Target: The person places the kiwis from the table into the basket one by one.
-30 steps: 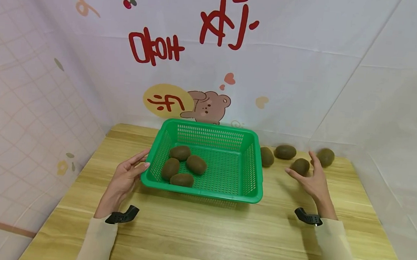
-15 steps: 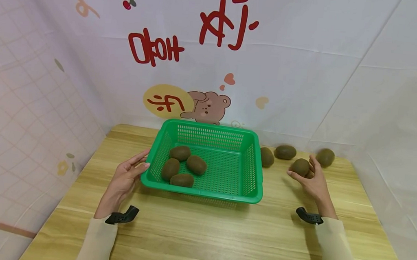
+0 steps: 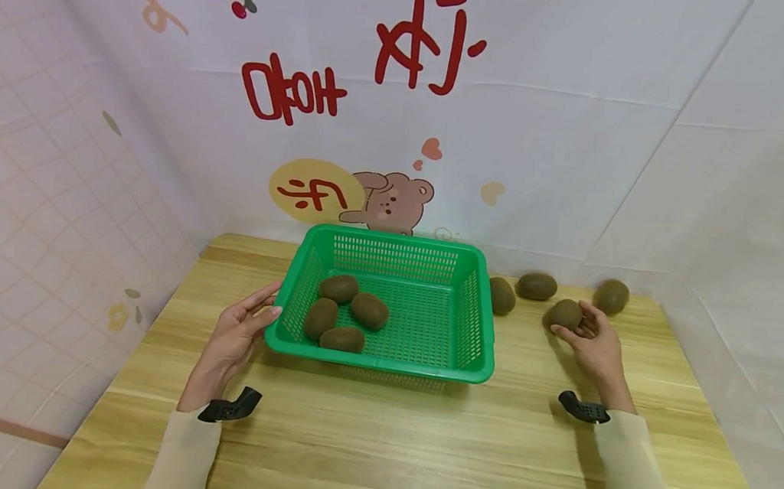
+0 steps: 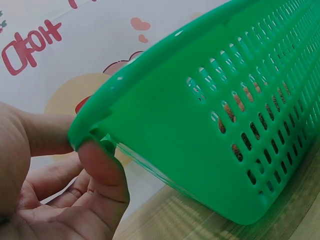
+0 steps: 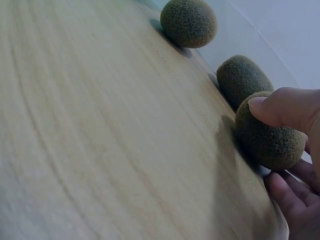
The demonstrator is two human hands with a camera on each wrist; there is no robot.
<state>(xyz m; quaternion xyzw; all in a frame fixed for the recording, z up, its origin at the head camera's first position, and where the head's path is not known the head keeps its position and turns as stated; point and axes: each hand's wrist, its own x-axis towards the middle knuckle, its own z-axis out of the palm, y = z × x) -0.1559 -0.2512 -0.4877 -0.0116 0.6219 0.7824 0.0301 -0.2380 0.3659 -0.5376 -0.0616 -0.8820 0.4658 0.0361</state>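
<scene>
A green plastic basket (image 3: pixel 383 363) with slotted sides stands at the middle of the table, several brown kiwis (image 3: pixel 369 310) lying in its left half. My left hand (image 3: pixel 238 332) pinches the basket's left rim (image 4: pixel 107 90) between thumb and fingers. To the right of the basket, my right hand (image 3: pixel 597 345) holds a kiwi (image 3: pixel 564 315), thumb on one side and fingers on the other. In the right wrist view the thumb (image 5: pixel 280 107) presses on top of that kiwi (image 5: pixel 270 137), and the fingers curl under its far side.
Three more kiwis are on the table near the wall: one against the basket's right side (image 3: pixel 502 295), one behind the held kiwi (image 3: pixel 537 286) and one at the far right (image 3: pixel 612 296). White printed cloth (image 3: pixel 544 157) hangs behind the wooden table (image 3: pixel 376 450).
My right hand has closed its spread thumb and fingers around the kiwi, which has barely shifted. The left hand and the basket have stayed in place.
</scene>
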